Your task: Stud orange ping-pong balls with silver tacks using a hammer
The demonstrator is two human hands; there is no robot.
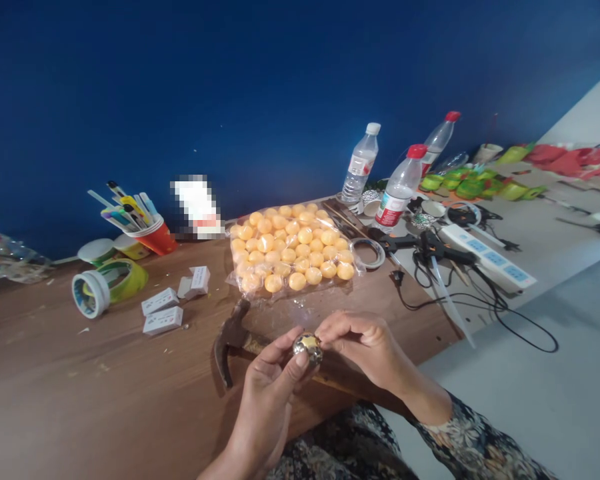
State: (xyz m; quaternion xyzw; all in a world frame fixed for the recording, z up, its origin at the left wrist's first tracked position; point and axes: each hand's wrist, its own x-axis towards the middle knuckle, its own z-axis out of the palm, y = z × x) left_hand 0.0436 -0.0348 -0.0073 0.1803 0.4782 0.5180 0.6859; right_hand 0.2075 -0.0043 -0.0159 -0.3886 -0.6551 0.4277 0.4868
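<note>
Shiny ball [307, 348]: over the near part of the desk [105, 393]
Left hand [266, 390]: clamped on the ball, thumb and fingers
Right hand [367, 341]: fingertips at its right side; cannot tell whether they grip
Hammer [235, 331]: on the desk, beyond the left wrist

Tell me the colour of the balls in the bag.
The balls are orange-yellow, seen in the head view.

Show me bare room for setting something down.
Nearly bare: the brown wooden tabletop left of the dark metal claw hammer, nearer than the small white boxes. Crowded: around the white rectangular power strip and clear plastic bottles.
</note>
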